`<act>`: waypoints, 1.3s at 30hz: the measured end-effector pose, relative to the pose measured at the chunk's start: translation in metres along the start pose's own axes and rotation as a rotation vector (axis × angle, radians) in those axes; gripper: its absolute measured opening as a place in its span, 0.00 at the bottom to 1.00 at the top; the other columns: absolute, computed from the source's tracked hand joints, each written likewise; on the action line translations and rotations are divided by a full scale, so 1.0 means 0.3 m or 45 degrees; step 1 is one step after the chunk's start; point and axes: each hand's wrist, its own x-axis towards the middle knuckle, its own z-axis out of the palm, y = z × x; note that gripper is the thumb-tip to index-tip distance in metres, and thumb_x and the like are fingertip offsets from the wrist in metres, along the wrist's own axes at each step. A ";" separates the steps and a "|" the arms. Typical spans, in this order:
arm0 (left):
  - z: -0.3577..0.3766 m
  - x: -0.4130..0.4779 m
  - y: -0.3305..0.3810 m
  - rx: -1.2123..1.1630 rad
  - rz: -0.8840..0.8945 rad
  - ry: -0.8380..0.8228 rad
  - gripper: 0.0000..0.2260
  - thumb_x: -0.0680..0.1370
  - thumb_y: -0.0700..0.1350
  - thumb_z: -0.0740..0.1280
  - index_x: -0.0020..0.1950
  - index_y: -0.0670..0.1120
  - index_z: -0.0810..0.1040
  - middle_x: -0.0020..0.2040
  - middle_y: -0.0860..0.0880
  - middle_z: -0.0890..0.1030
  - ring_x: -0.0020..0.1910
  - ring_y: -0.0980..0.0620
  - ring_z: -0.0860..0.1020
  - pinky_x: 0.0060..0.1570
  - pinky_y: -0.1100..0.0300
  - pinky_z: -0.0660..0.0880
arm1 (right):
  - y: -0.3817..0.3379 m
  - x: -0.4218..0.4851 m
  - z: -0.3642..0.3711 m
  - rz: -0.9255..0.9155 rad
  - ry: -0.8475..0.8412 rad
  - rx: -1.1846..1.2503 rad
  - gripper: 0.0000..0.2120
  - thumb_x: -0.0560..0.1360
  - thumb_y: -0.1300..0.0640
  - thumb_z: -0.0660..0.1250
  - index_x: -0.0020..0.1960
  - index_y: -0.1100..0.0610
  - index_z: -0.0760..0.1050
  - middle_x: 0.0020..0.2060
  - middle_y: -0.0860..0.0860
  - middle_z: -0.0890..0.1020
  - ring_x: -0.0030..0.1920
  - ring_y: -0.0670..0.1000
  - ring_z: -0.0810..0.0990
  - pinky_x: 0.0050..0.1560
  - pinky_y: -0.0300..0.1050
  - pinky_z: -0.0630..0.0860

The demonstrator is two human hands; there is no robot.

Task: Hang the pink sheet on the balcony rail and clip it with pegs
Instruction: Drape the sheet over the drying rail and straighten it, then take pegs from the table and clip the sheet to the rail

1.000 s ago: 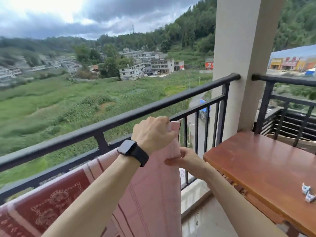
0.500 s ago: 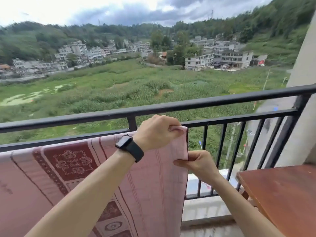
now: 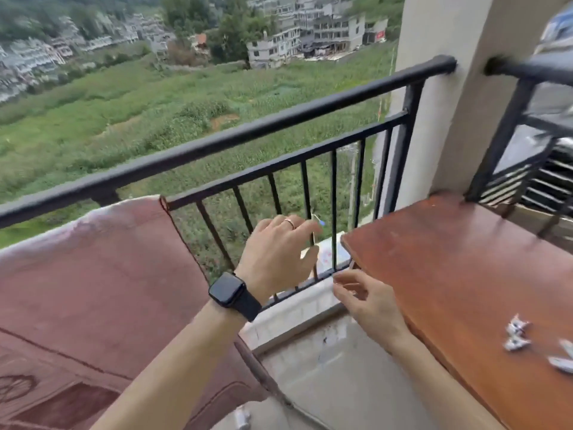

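A: The left hand [image 3: 279, 252], just right of the middle of the frame, what is it doing?

B: It hangs in front of the railing with the fingers loosely bent and nothing in them. There is a dark watch [image 3: 231, 294] on the wrist and a ring [image 3: 290, 223] on one finger.

A: And the right hand [image 3: 367, 302]?

B: It is lower and further right, close to the near edge of the table [image 3: 465, 259]. It is free as well: the fingers are slack and hold nothing. Neither hand touches the cloth.

A: Where is the sheet [image 3: 108, 274]?

B: It fills the lower left of the frame. It is pink with darker red panels and hangs down toward the floor [image 3: 325, 377]. Its top edge lies just under the rail [image 3: 248, 130], along the line of the lower bar [image 3: 302, 159]. Its right edge falls away at a slant, to the left of the left wrist. I can see no clip on it.

A: And the pegs [image 3: 516, 335]?

B: They are at the lower right, on the brown tabletop, well apart from both hands. They are small, white and blurred, perhaps four of them, and I cannot tell more.

A: What is beyond that?

B: The black rail climbs from the left edge to a pale pillar [image 3: 449, 135] at the upper right, with upright bars under it. Past the railing is a green field [image 3: 139, 103], and across the top of the frame are grey-white houses [image 3: 273, 48] among trees.
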 end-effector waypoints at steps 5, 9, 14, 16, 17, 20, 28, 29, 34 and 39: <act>0.331 -0.101 0.046 -0.166 0.143 -0.341 0.15 0.78 0.53 0.60 0.64 0.56 0.75 0.60 0.51 0.80 0.59 0.46 0.76 0.54 0.52 0.71 | 0.056 -0.336 -0.052 0.216 0.320 -0.408 0.11 0.76 0.54 0.71 0.48 0.37 0.80 0.47 0.34 0.83 0.50 0.39 0.79 0.52 0.25 0.68; 0.503 -0.217 0.093 -0.315 0.262 -0.567 0.18 0.77 0.51 0.60 0.67 0.56 0.74 0.60 0.50 0.79 0.59 0.45 0.77 0.55 0.50 0.75 | 0.035 -0.583 -0.026 0.505 0.457 -0.766 0.09 0.78 0.51 0.68 0.58 0.45 0.81 0.56 0.40 0.82 0.60 0.44 0.74 0.58 0.32 0.63; 0.453 -0.292 0.188 -0.368 0.463 -0.741 0.21 0.76 0.49 0.62 0.69 0.55 0.71 0.65 0.48 0.76 0.63 0.44 0.74 0.60 0.49 0.71 | -0.093 -0.831 0.025 0.798 0.573 -0.951 0.14 0.80 0.49 0.64 0.64 0.47 0.78 0.62 0.42 0.80 0.65 0.44 0.70 0.64 0.40 0.67; 0.454 -0.363 0.205 -0.357 0.531 -0.802 0.21 0.76 0.48 0.61 0.70 0.55 0.72 0.65 0.48 0.76 0.62 0.43 0.74 0.59 0.49 0.70 | -0.097 -0.936 0.112 0.936 0.606 -0.916 0.15 0.80 0.49 0.64 0.65 0.46 0.76 0.64 0.43 0.79 0.67 0.46 0.70 0.66 0.45 0.70; 0.451 -0.410 0.208 -0.351 0.561 -0.835 0.21 0.76 0.48 0.61 0.70 0.55 0.72 0.66 0.48 0.76 0.62 0.43 0.74 0.59 0.49 0.70 | -0.099 -0.988 0.163 0.977 0.624 -0.902 0.15 0.80 0.48 0.63 0.66 0.46 0.76 0.64 0.43 0.78 0.67 0.46 0.70 0.66 0.47 0.71; 0.465 -0.497 0.220 -0.318 0.661 -0.887 0.20 0.77 0.48 0.60 0.70 0.55 0.72 0.66 0.48 0.75 0.63 0.44 0.74 0.60 0.49 0.69 | -0.080 -1.091 0.271 1.101 0.645 -0.868 0.16 0.80 0.47 0.62 0.67 0.45 0.75 0.65 0.42 0.77 0.68 0.47 0.70 0.67 0.46 0.70; 0.554 -0.738 0.206 -0.308 0.534 -1.118 0.21 0.75 0.49 0.61 0.70 0.52 0.70 0.66 0.48 0.73 0.63 0.43 0.73 0.58 0.49 0.71 | -0.011 -1.193 0.462 1.284 0.506 -0.723 0.18 0.80 0.47 0.61 0.69 0.46 0.72 0.67 0.43 0.76 0.68 0.49 0.69 0.66 0.45 0.69; 0.575 -0.774 0.193 -0.349 0.427 -1.146 0.21 0.75 0.49 0.61 0.69 0.51 0.69 0.66 0.48 0.72 0.63 0.43 0.73 0.57 0.49 0.72 | -0.001 -1.192 0.493 1.278 0.470 -0.710 0.18 0.80 0.47 0.61 0.70 0.46 0.71 0.67 0.43 0.76 0.68 0.49 0.69 0.65 0.44 0.70; 0.673 -0.881 0.093 -0.497 -0.020 -1.034 0.23 0.78 0.56 0.63 0.68 0.48 0.65 0.66 0.46 0.70 0.63 0.41 0.74 0.51 0.48 0.75 | 0.027 -1.116 0.673 1.127 0.334 -0.584 0.21 0.81 0.48 0.60 0.73 0.47 0.67 0.69 0.44 0.72 0.67 0.51 0.71 0.64 0.45 0.70; 0.704 -0.986 -0.080 -0.458 -0.113 -1.021 0.18 0.78 0.58 0.63 0.62 0.49 0.70 0.62 0.47 0.73 0.56 0.42 0.77 0.44 0.52 0.73 | -0.012 -1.035 0.899 1.030 0.270 -0.523 0.26 0.80 0.47 0.64 0.76 0.47 0.62 0.67 0.48 0.69 0.58 0.54 0.78 0.53 0.50 0.76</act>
